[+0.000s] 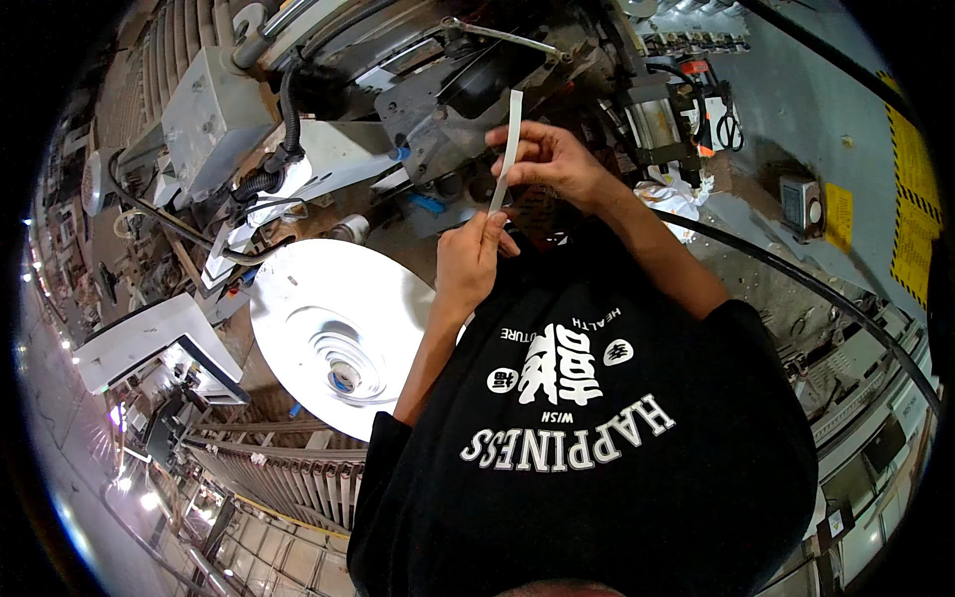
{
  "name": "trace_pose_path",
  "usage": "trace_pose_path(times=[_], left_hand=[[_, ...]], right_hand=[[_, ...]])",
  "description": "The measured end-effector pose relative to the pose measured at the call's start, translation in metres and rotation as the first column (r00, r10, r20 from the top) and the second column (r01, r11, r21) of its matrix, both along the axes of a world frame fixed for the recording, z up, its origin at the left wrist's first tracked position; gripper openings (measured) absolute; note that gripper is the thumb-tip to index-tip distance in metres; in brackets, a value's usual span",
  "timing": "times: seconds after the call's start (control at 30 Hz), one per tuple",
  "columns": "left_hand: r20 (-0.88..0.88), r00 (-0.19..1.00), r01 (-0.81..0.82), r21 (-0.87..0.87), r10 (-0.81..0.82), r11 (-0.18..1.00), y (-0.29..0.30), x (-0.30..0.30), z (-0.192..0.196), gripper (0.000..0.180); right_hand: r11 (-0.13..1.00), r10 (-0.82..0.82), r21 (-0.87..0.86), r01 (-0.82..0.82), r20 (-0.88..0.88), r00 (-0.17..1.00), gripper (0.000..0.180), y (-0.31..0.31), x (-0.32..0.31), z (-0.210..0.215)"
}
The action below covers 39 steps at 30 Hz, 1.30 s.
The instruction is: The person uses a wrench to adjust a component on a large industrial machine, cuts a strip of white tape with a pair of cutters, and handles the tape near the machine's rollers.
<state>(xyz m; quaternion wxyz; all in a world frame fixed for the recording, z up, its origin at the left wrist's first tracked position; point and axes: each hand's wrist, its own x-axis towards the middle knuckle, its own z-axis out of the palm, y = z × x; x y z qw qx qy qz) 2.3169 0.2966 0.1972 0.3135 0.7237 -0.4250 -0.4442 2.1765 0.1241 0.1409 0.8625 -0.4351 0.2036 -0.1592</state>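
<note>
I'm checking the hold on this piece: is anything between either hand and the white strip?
Nothing visible: the left hand holds the white strip at its lower end, and the right hand holds it higher up, both directly.

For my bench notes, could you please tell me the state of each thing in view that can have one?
White strip: held in both hands, upper end free
Left hand: closed on the strip's lower part
Right hand: pinching the strip higher up
Large white disc: partly hidden by the left forearm
White plastic bag: crumpled
Black corrugated hose: bent
</note>
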Motion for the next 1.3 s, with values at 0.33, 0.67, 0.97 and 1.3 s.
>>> trace_pose_path(times=[0.33, 0.67, 0.97, 1.3], left_hand=[[-0.303, 0.953, 0.013, -0.008, -0.015, 1.000, -0.001, 0.012, -0.003, 0.054], [-0.381, 0.923, 0.055, 0.001, -0.051, 0.998, -0.001, 0.012, 0.001, 0.050], [-0.313, 0.947, 0.063, -0.060, -0.078, 0.996, -0.001, 0.012, -0.019, 0.044], [-0.196, 0.981, -0.037, -0.105, 0.016, 0.994, -0.029, -0.011, 0.003, 0.042]], right_hand=[[0.882, -0.415, -0.302, 0.363, -0.128, 0.901, 0.020, 0.030, 0.023, 0.007], [0.779, -0.540, -0.446, 0.440, -0.124, 0.832, 0.019, 0.016, 0.022, -0.012], [0.829, -0.482, -0.330, 0.452, -0.011, 0.876, 0.018, 0.023, 0.006, 0.000], [0.790, -0.513, -0.317, 0.525, 0.126, 0.849, 0.018, 0.012, 0.000, 0.015]])
